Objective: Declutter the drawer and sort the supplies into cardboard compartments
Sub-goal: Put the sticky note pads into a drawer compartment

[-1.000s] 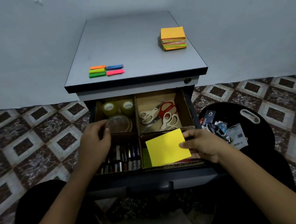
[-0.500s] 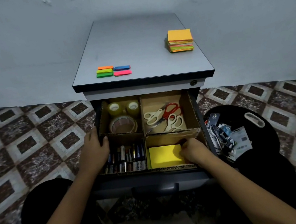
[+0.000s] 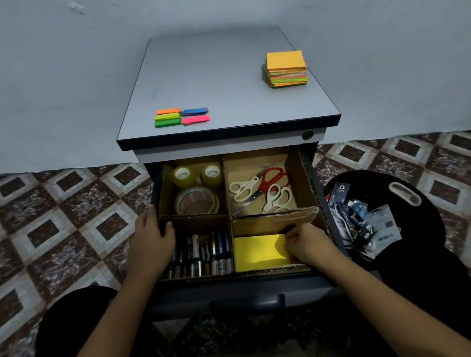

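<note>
The head view shows one open drawer in a grey cabinet, lined with a cardboard insert that splits it into four compartments. The back-left compartment holds three tape rolls: two small yellowish ones behind one larger clear one. The back-right compartment holds three pairs of scissors, two white-handled and one red-handled, overlapping. The front-left compartment is packed with batteries and pens, too many to count. One yellow sticky-note pad lies flat in the front-right compartment. The right hand is just beside it, its fingers bunched together and pinching the pad's right edge, and it covers the compartment's right part. The left hand grips the drawer's left wall, the thumb hooked over the edge into the insert. On the cabinet top stand five small coloured flag pads at the front left and one stack of sticky notes at the back right, well apart. On the tiled floor to the drawer's right is a black bag carrying torn packaging.
</note>
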Tool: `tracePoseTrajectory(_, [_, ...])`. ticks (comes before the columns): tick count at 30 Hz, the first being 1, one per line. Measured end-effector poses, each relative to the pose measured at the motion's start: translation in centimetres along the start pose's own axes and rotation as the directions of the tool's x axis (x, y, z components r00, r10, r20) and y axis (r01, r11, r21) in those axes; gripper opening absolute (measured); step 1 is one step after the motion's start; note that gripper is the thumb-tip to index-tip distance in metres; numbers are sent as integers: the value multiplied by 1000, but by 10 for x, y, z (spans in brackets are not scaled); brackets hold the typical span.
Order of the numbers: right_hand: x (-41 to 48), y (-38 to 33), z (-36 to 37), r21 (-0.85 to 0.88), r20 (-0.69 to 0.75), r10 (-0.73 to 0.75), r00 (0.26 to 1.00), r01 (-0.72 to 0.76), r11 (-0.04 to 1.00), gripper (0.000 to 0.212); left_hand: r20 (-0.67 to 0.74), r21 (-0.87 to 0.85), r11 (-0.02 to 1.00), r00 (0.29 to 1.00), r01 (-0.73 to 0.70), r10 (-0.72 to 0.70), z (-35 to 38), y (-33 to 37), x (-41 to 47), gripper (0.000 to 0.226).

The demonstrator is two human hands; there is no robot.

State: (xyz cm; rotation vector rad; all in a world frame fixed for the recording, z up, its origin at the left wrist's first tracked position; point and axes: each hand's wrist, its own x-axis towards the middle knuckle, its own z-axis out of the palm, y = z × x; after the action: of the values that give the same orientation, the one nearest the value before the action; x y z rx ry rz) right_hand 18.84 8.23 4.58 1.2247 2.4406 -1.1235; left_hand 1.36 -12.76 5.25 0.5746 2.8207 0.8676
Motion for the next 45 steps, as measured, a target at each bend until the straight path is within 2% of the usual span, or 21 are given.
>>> tracePoseTrajectory(5, [-16,-12,-8,15,-118,-119,986,121,993,28,-2,-11,1000,1000,-4,4,-1,1,1,59])
tracePoseTrajectory(9, [-22,-29,-35,60,-166,-207,964,219,974,20,-76,0,999,996,-46,46,-5,9,3,60])
tracePoseTrajectory(12, [-19,-48,-64,73,-196,-281,940,299,951,13,-182,0,984,968,-178,175,-13,26,12,55])
tracePoseTrajectory(15, [-11,-68,-93,121,-261,-314,913,353,928,11,-300,19,928,883,-373,361,-23,55,27,45])
tracePoseTrajectory(19, [5,-98,-134,139,-324,-339,884,398,907,14,-373,-36,830,778,-557,506,-33,110,51,34])
tracePoseTrajectory(20, [11,-105,-143,147,-347,-332,877,400,904,14,-354,-89,816,784,-571,510,-36,125,56,31])
tracePoseTrajectory(23, [32,-120,-168,166,-396,-280,874,368,915,10,-172,-281,847,892,-451,418,-44,174,75,31])
tracePoseTrajectory(26, [56,-131,-191,251,-433,-218,875,350,903,18,-37,-314,884,935,-346,352,-47,218,101,33])
tracePoseTrajectory(29, [81,-138,-210,284,-440,-164,883,310,907,28,92,-411,873,940,-264,328,-42,250,127,24])
tracePoseTrajectory(31, [98,-140,-220,269,-467,-134,874,285,920,34,141,-445,873,947,-199,288,-36,264,143,14])
tracePoseTrajectory(32, [106,-141,-223,265,-478,-128,869,282,922,34,158,-451,876,951,-170,266,-32,269,151,16])
tracePoseTrajectory(34, [120,-142,-230,276,-477,-117,871,274,921,25,188,-457,883,960,-103,209,-25,277,166,17])
tracePoseTrajectory(36, [131,-143,-236,291,-481,-91,872,256,922,10,206,-479,877,966,-41,157,-18,283,180,8])
tracePoseTrajectory(38, [144,-143,-240,313,-488,-60,871,239,919,18,216,-524,852,970,20,110,-12,285,191,5])
tracePoseTrajectory(42, [163,-144,-242,289,-469,-64,881,222,931,19,312,-576,804,949,148,48,2,290,204,18])
tracePoseTrajectory(45, [174,-144,-239,302,-459,-53,887,211,930,32,334,-562,814,941,146,62,8,297,205,17])
